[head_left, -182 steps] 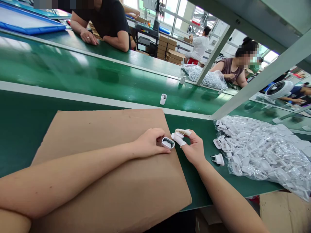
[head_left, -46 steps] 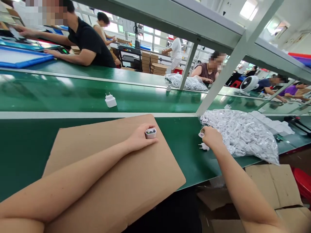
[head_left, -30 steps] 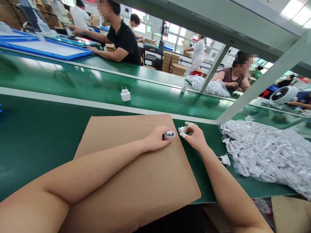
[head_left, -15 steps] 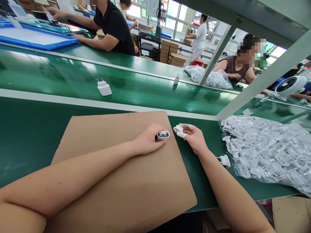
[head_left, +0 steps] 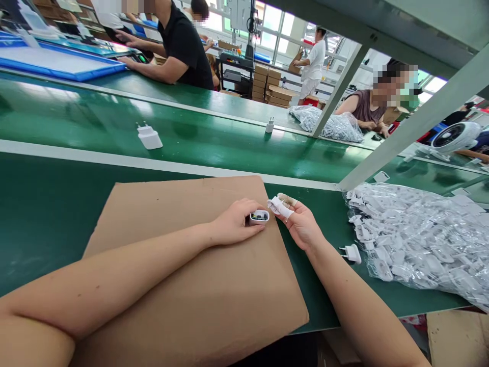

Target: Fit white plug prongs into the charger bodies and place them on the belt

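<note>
My left hand point(head_left: 237, 223) rests on the cardboard sheet point(head_left: 183, 300), closed around a white charger housing point(head_left: 260, 217). The housing's open end faces right, and parts of a circuit board show inside it. Just to the right, my right hand point(head_left: 300, 219) pinches a small white plug cap point(head_left: 275, 204); white covers wrap some of its fingertips. A narrow gap separates cap and housing. By my right forearm lies another plug cap with pins point(head_left: 350, 253) on the green table.
A clear bag of white plug caps point(head_left: 420, 239) fills the right side. Beyond the pale strip, a white charger point(head_left: 150, 137) and a smaller one point(head_left: 270, 125) sit on the green belt point(head_left: 214, 137). A slanted metal post point(head_left: 412, 117) rises at right. Co-workers sit across the line.
My right hand has turned and brought the plug cap slightly left, nearer the housing. The left hand has barely shifted. The chargers on the belt have moved left.
</note>
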A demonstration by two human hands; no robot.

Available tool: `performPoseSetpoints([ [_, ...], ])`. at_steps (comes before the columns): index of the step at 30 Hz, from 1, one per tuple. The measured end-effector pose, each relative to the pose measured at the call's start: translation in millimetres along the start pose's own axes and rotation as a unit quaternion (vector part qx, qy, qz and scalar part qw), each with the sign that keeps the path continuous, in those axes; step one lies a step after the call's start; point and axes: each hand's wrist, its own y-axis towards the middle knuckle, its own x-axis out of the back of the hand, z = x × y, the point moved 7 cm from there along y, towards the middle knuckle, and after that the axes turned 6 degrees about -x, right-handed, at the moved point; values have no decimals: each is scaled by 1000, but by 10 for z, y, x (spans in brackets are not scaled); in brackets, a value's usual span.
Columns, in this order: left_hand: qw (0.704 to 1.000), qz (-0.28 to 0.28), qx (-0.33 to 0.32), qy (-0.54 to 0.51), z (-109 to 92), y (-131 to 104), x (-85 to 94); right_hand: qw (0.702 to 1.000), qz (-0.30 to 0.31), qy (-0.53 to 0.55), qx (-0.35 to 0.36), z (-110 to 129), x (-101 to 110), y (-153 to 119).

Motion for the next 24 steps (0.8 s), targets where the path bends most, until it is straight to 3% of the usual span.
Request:
performPoseSetpoints([
  [14,1000,-9,-13,0,-6,-2,2,991,9,-101,84,34,-84,-60],
  [24,1000,-12,-14,-3,-6,7,2,984,-4,-148,103,58,-99,-80],
])
